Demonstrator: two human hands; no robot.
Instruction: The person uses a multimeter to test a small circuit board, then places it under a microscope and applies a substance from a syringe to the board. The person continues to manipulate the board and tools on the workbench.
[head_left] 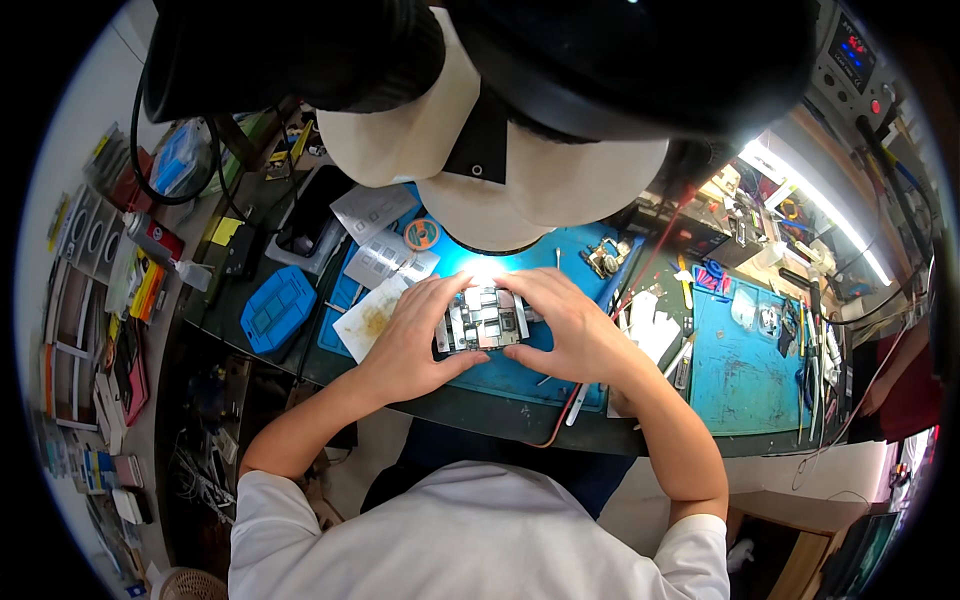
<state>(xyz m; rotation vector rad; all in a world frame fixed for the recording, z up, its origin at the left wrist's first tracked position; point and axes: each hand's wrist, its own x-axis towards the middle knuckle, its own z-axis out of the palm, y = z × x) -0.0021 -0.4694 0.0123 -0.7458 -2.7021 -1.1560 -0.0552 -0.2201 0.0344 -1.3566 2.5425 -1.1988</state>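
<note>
Between my two hands is a small circuit board (487,318) with silver metal shields and dark chips, brightly lit from above. My left hand (420,325) grips its left side, thumb along the near edge. On its right side, my right hand (560,320) holds it the same way, with fingers over the far corner. The board is over a blue work mat (480,378), below the pale body of a microscope (490,205). Whether the board sits in a holder is hidden by my fingers.
A blue tray-like block (278,310) lies to the left, near printed sheets (385,258) and a stained pad (370,317). At the right are a second blue mat (745,370), tweezers and other hand tools. A lit control unit (848,55) stands at the far right; another person's arm (895,370) shows below.
</note>
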